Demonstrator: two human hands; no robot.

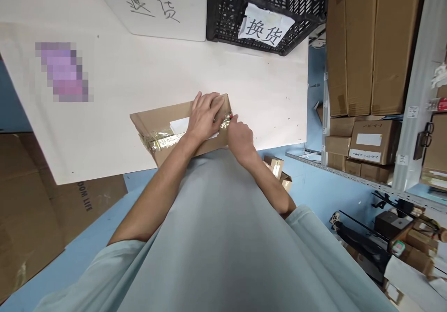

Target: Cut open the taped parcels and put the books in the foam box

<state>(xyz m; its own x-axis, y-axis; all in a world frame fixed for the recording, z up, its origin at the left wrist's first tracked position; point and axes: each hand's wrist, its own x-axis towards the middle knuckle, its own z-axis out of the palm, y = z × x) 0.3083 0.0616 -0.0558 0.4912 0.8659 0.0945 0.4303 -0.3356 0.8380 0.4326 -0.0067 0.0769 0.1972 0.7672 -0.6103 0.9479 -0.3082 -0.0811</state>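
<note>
A brown cardboard box point(162, 122) lies at the front edge of the white table, with shiny clear tape along its middle and a white label point(179, 125) partly covered. My left hand point(206, 116) presses on the box top, fingers stretched out over the cardboard. At the box's right end my right hand point(240, 137) is closed in a fist by the taped seam. A tiny red bit shows beside its thumb; the rest of what it grips is hidden.
Behind the box on the table point(265, 93) stand a white foam bin point(164, 11) and a black plastic crate point(226, 16). A blurred purple item point(64, 72) lies left. Shelves with cartons point(372, 139) rise at right; a large open carton point(31, 214) sits at lower left.
</note>
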